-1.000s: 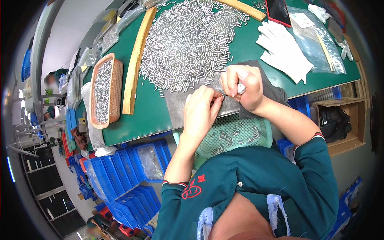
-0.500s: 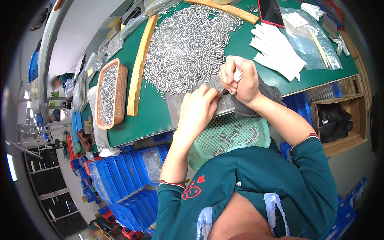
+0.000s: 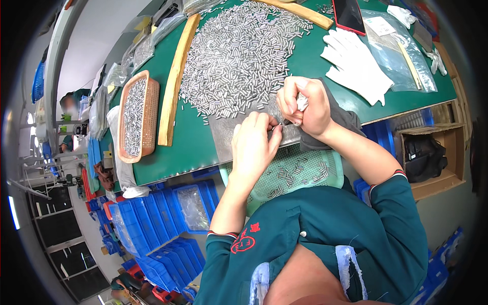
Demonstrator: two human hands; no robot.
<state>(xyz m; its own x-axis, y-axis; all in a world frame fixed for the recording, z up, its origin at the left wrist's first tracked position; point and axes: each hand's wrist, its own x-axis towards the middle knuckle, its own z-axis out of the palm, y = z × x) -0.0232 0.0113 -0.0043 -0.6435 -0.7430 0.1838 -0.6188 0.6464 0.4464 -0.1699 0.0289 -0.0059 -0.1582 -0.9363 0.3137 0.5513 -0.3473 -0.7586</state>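
My left hand (image 3: 255,142) is over the near edge of a grey metal plate (image 3: 226,134), thumb and forefinger pinched on what looks like a small metal pin, mostly hidden. Close beside it, my right hand (image 3: 310,104) is closed in a fist round a white-wrapped tool (image 3: 302,103); its lower end points down toward the left fingertips. Beyond both hands spreads a large heap of short metal pins (image 3: 239,61). Under the table edge a light green perforated basket (image 3: 333,165) holds several loose pins. Dark grey cloth (image 3: 338,119) lies beneath my right wrist.
Wooden strips (image 3: 178,81) border the heap on the green table (image 3: 201,152). At left stands a pink basket (image 3: 151,117) of pins. White gloves (image 3: 356,66), a red-edged phone (image 3: 348,15) and plastic bags (image 3: 394,51) lie right. Blue bins (image 3: 152,218) stand below.
My left hand has turned slightly, its thumb now more visible beside the forefinger. My right fist stays nearly in place. The whole view has shifted a little.
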